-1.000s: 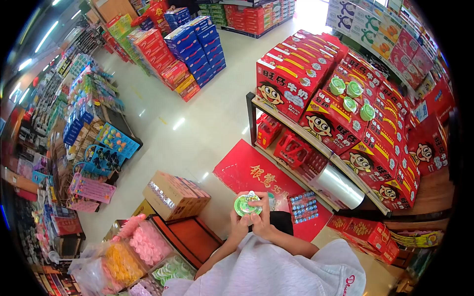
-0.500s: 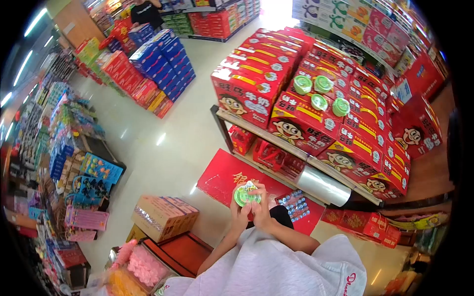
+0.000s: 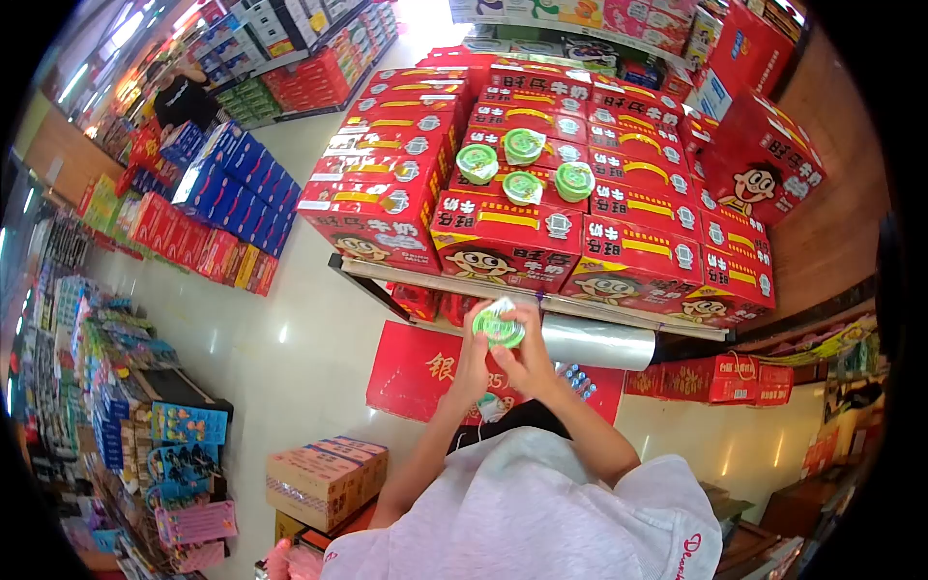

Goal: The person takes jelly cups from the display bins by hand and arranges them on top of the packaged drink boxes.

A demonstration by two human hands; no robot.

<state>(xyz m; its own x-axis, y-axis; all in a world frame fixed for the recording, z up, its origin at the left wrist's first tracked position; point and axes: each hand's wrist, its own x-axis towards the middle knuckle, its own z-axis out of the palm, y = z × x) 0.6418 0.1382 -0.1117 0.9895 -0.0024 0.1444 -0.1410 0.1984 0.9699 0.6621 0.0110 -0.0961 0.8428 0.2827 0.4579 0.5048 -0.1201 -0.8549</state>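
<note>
Between both hands, in front of the shelf edge, is a small cup with a green printed lid (image 3: 499, 330). My left hand (image 3: 472, 356) wraps its left side, fingers curled. My right hand (image 3: 527, 350) grips the right side, its fingers at the top of the lid. Several matching cups (image 3: 523, 188) with green lids stand grouped on the red milk cartons (image 3: 512, 232) beyond my hands. Below my hands, near my lap, another green and white item (image 3: 491, 406) shows partly; its kind is unclear.
A shelf (image 3: 454, 278) bears the cartons, with a clear plastic-film roll (image 3: 599, 343) under its edge. A red printed sheet (image 3: 406, 372) lies on the floor. A cardboard box (image 3: 324, 478) stands at lower left, blue boxes (image 3: 237, 193) farther back. A person (image 3: 182, 100) stands far left.
The view has turned right, so the cartons appear farther left. Both hands have come up closer to the shelf edge, still holding the cup. The green and white item near my lap has come into sight.
</note>
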